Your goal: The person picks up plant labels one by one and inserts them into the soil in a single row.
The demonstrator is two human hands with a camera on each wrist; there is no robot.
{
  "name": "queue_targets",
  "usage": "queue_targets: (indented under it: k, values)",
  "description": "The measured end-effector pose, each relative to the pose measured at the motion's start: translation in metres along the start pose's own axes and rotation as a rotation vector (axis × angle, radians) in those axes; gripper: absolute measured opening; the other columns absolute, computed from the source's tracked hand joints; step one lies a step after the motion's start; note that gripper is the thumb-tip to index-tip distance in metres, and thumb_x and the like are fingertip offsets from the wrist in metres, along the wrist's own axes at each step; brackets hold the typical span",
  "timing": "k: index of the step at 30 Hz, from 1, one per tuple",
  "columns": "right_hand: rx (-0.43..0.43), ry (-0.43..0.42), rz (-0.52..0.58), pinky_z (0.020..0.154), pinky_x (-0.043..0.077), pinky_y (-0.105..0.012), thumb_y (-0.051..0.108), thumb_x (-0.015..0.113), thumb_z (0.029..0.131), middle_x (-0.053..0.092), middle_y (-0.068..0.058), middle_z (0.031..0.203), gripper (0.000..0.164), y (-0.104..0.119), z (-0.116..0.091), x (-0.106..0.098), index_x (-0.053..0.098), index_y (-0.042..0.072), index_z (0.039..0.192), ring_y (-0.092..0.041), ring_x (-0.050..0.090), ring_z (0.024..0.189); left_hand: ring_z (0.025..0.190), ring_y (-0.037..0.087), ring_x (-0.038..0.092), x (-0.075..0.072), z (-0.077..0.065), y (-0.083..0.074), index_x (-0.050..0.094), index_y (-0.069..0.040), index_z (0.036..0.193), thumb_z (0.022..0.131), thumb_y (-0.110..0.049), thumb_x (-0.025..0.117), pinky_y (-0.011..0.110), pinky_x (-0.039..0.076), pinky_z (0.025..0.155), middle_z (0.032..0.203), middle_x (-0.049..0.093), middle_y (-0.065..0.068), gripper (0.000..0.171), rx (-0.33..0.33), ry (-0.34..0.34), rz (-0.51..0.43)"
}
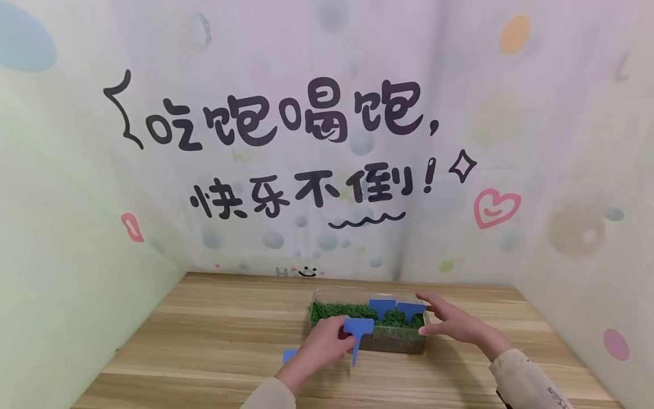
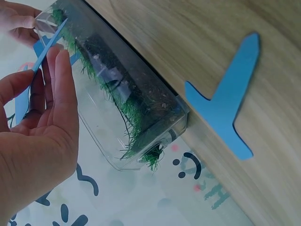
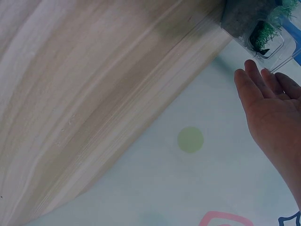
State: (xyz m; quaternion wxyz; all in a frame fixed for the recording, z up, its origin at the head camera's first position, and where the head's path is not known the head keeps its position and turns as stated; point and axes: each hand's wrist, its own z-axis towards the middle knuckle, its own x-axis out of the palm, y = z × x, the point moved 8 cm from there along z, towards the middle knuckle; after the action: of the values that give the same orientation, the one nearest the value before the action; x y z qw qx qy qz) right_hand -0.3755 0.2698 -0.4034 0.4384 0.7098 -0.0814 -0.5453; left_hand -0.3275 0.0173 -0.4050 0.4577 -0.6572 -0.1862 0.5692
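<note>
My left hand pinches a blue T-shaped plant label by its wide head, its pointed stem hanging down in front of a clear plastic box. Dark soil and green grass fill the box. Two more blue labels, one near the middle and another closer to the right end, stand in the grass. At the box's right end is my right hand, thumb toward the front corner and straight fingers toward the back. In the right wrist view its fingertips are close to the box wall; contact is unclear.
A further blue label lies flat on the wooden table, left of the box and partly hidden by my left forearm in the head view. Behind the table rises a patterned wall sheet with dark lettering; side sheets flank it.
</note>
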Motion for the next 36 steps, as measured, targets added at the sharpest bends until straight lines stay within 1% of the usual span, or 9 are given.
queue_targets:
  k: [4, 10, 14, 16, 21, 25, 28, 31, 36]
  values:
    - [0.002, 0.001, 0.001, 0.111, 0.029, -0.069, 0.025, 0.069, 0.095, 0.017, -0.036, 0.158, 0.085, 0.001, -0.001, 0.000, 0.019, -0.006, 0.155, -0.060, 0.026, 0.141, 0.070, 0.012, 0.064, -0.005, 0.001, -0.005, 0.058, -0.011, 0.081, 0.091, -0.011, 0.066, 0.025, 0.050, 0.057, 0.080, 0.067, 0.001, 0.013, 0.045, -0.046, -0.009]
    - [-0.006, 0.001, -0.003, 0.111, 0.029, -0.069, 0.026, 0.069, 0.094, 0.018, -0.036, 0.158, 0.085, 0.002, -0.001, 0.000, 0.020, -0.007, 0.155, -0.060, 0.027, 0.140, 0.063, 0.008, 0.057, -0.013, 0.003, -0.012, 0.060, -0.009, 0.078, 0.091, -0.013, 0.069, 0.024, 0.046, 0.055, 0.075, 0.065, 0.000, 0.017, 0.069, -0.104, -0.001]
    - [-0.011, 0.007, 0.002, 0.111, 0.029, -0.070, 0.025, 0.069, 0.095, 0.018, -0.037, 0.158, 0.085, 0.002, 0.000, 0.000, 0.019, -0.007, 0.155, -0.061, 0.027, 0.140, 0.062, 0.009, 0.060, -0.016, 0.005, -0.014, 0.064, -0.008, 0.084, 0.093, -0.013, 0.069, 0.022, 0.048, 0.054, 0.077, 0.069, 0.003, 0.011, 0.076, -0.126, -0.042]
    - [-0.010, 0.012, 0.006, 0.111, 0.029, -0.070, 0.025, 0.069, 0.095, 0.017, -0.037, 0.158, 0.084, 0.002, 0.000, 0.001, 0.018, -0.007, 0.155, -0.061, 0.026, 0.140, 0.064, 0.014, 0.063, -0.017, 0.005, -0.015, 0.066, -0.006, 0.087, 0.093, -0.012, 0.068, 0.022, 0.049, 0.055, 0.079, 0.070, 0.006, 0.008, 0.080, -0.134, -0.070]
    - [-0.007, 0.017, 0.008, 0.111, 0.028, -0.070, 0.025, 0.068, 0.095, 0.016, -0.036, 0.158, 0.084, 0.002, 0.000, 0.001, 0.018, -0.007, 0.155, -0.061, 0.025, 0.140, 0.068, 0.024, 0.068, -0.019, 0.008, -0.016, 0.067, -0.004, 0.090, 0.096, -0.011, 0.063, 0.021, 0.050, 0.055, 0.079, 0.071, 0.010, 0.010, 0.074, -0.157, -0.096]
    - [-0.011, 0.014, 0.011, 0.111, 0.027, -0.071, 0.025, 0.068, 0.095, 0.016, -0.037, 0.158, 0.085, 0.002, 0.000, 0.000, 0.017, -0.007, 0.155, -0.062, 0.025, 0.140, 0.067, 0.024, 0.067, -0.022, 0.011, -0.015, 0.065, -0.004, 0.087, 0.098, -0.012, 0.059, 0.022, 0.047, 0.053, 0.076, 0.071, 0.008, 0.016, 0.058, -0.179, -0.102]
    - [-0.017, 0.013, 0.014, 0.111, 0.027, -0.071, 0.024, 0.068, 0.095, 0.016, -0.037, 0.158, 0.085, 0.001, 0.000, 0.000, 0.017, -0.008, 0.155, -0.062, 0.025, 0.140, 0.073, 0.022, 0.070, -0.023, 0.013, -0.012, 0.064, -0.005, 0.087, 0.101, -0.015, 0.055, 0.025, 0.051, 0.057, 0.081, 0.070, 0.006, 0.020, 0.035, -0.184, -0.127]
    - [-0.019, 0.012, 0.014, 0.111, 0.027, -0.071, 0.024, 0.068, 0.095, 0.016, -0.038, 0.158, 0.085, 0.001, 0.000, 0.000, 0.018, -0.008, 0.154, -0.062, 0.025, 0.140, 0.079, 0.024, 0.072, -0.024, 0.014, -0.011, 0.066, -0.004, 0.094, 0.104, -0.017, 0.050, 0.031, 0.055, 0.062, 0.088, 0.071, 0.008, 0.022, 0.018, -0.184, -0.158]
    - [-0.023, 0.008, 0.011, 0.110, 0.028, -0.071, 0.024, 0.068, 0.095, 0.016, -0.037, 0.158, 0.084, 0.001, 0.000, 0.000, 0.018, -0.009, 0.154, -0.062, 0.025, 0.140, 0.082, 0.031, 0.071, -0.027, 0.016, -0.013, 0.065, 0.002, 0.121, 0.106, -0.017, 0.045, 0.037, 0.058, 0.066, 0.096, 0.072, 0.017, 0.032, 0.034, -0.189, -0.193]
